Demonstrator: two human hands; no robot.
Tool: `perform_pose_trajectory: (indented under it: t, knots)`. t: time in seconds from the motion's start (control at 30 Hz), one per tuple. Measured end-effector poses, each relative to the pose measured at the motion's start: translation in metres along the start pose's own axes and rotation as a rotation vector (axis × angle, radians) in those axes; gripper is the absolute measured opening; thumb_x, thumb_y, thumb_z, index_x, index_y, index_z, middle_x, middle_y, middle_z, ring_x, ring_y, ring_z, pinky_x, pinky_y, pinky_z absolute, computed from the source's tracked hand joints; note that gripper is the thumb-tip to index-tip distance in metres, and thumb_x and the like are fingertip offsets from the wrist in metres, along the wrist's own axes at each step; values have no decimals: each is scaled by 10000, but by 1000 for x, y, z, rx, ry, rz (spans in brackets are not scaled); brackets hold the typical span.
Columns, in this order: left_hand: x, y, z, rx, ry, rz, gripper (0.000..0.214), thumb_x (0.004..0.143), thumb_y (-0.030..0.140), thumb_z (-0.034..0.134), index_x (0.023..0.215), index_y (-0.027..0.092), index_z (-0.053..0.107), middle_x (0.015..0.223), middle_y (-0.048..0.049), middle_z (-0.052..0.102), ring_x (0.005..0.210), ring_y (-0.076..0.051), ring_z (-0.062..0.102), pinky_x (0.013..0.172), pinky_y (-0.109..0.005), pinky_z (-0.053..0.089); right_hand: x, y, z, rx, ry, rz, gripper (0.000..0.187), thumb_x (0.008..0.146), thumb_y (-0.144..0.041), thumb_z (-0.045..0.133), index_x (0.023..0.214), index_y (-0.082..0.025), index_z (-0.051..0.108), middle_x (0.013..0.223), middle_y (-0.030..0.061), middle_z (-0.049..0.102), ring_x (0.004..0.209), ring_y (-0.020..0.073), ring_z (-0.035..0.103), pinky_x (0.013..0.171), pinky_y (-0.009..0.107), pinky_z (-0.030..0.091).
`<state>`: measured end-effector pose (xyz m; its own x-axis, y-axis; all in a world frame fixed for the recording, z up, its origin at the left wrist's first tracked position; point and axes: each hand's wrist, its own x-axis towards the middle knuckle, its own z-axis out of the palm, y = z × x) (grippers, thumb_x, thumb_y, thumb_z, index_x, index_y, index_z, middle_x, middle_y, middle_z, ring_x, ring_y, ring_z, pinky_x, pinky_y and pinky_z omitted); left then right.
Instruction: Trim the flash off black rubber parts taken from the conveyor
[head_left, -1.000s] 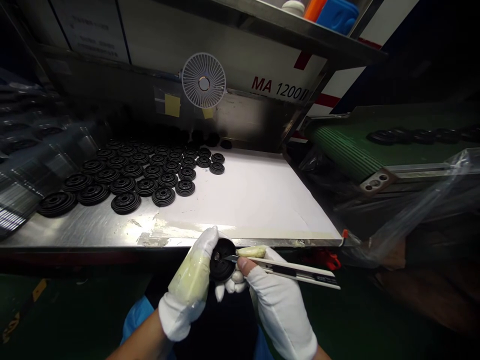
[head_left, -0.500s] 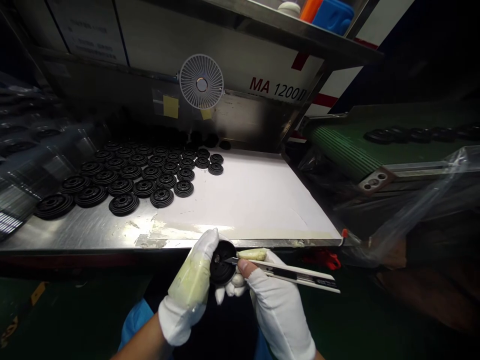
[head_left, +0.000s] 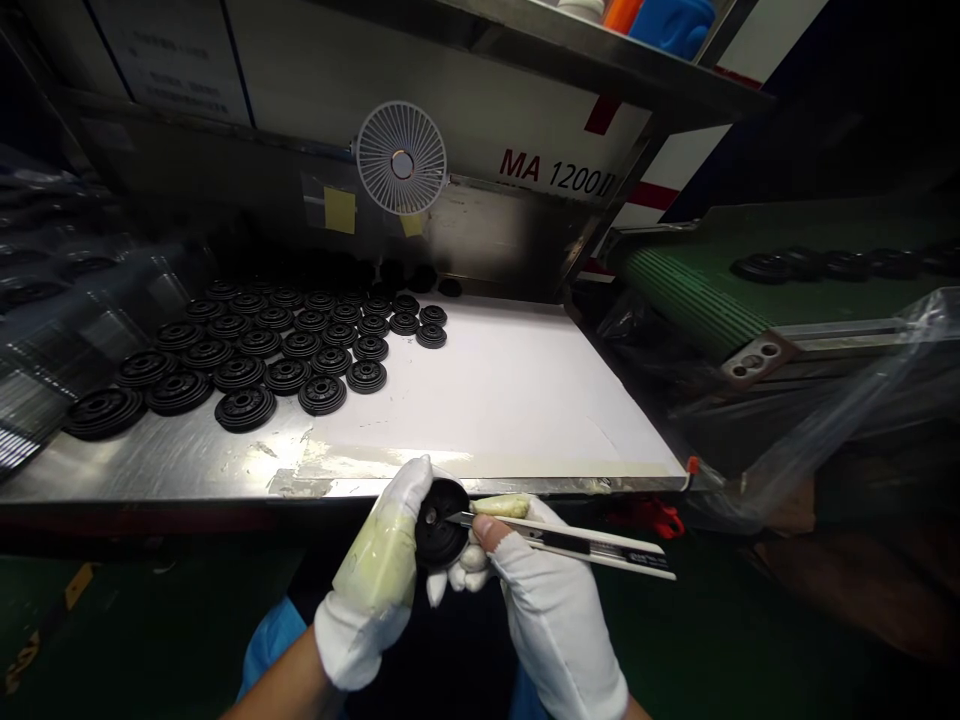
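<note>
My left hand (head_left: 379, 575), in a white glove stained yellow, is closed around a round black plastic part (head_left: 437, 532) just below the bench's front edge. Gloved in white, my right hand (head_left: 544, 600) grips a utility knife (head_left: 574, 543) with a white and black handle. The knife's blade tip rests on the face of the black part, near its centre. Both hands meet in front of my body, close to the metal bench edge (head_left: 187, 488).
Several rows of identical black round parts (head_left: 255, 350) lie on the steel bench at the left. A white sheet (head_left: 495, 390) covers the bench's right half. A small white fan (head_left: 401, 158) hangs on the back wall. More black parts (head_left: 817, 263) sit on a green conveyor (head_left: 690, 300) at right.
The hands, the part and the knife keep nearly the same pose; only the view shifts slightly.
</note>
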<state>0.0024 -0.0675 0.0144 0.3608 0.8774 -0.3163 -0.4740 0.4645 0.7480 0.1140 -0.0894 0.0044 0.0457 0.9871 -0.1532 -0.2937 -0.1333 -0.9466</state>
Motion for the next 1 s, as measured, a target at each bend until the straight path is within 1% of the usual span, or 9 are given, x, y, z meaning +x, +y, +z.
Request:
perform_pose_trajectory:
  t: [0.13,0.27,0.4,0.47,0.57,0.67,0.73,0.87,1.0]
  knots:
    - [0,1,0,10,14,15,601,868,526,229,533,129,530,458,-59,514,402,-119,470,384,-233,265,0,-2,1,-13,5,28,195,807,-306,612,700,-146,576,564,2,606,496,120,561,515,259,467]
    - [0,-4,-2,-14,19,14,582,863,540,245,550,137,526,448,-50,511,410,-131,489,386,-235,259,2,-2,-2,-32,-37,58,245,813,-322,596,652,-139,575,547,11,601,484,116,552,521,260,459]
    - [1,-7,-3,-45,12,-3,577,859,549,245,562,140,526,464,-55,522,423,-136,498,381,-232,249,2,0,-4,-16,-49,123,201,795,-315,619,702,-142,579,539,2,598,475,126,557,507,267,460]
    - [1,-6,-3,-38,20,-6,585,854,556,251,554,138,529,470,-61,529,426,-135,497,378,-231,244,2,0,-4,-9,-41,100,195,800,-306,617,700,-144,576,547,0,599,483,123,560,510,264,464]
    - [0,-3,-2,-29,11,-16,621,846,575,240,540,129,545,469,-68,524,423,-129,485,382,-234,254,1,-1,-1,-5,-9,28,179,802,-288,621,699,-149,577,562,-5,606,495,114,566,512,248,470]
    - [0,-3,-2,-61,1,-53,643,833,604,237,543,128,556,478,-68,525,433,-127,487,392,-234,270,1,-3,1,-7,-21,17,162,804,-287,622,725,-153,576,554,-6,609,489,120,569,499,248,470]
    - [1,-4,-2,-75,20,-63,647,834,604,235,543,124,557,476,-68,528,421,-120,483,393,-231,271,2,-4,1,-15,-39,22,171,811,-288,613,715,-155,565,549,-3,608,493,125,573,507,256,471]
    - [1,-5,-4,-97,34,-77,635,848,578,227,603,109,578,461,-66,531,394,-117,482,374,-219,245,3,-2,-5,-8,-78,81,195,808,-295,614,688,-150,562,549,1,602,502,133,576,527,272,470]
    - [1,-8,-6,-119,17,-88,621,841,586,240,681,103,596,484,-77,553,427,-130,510,360,-203,233,4,1,-10,-20,-86,184,266,793,-339,626,642,-122,600,576,38,622,546,147,594,575,287,478]
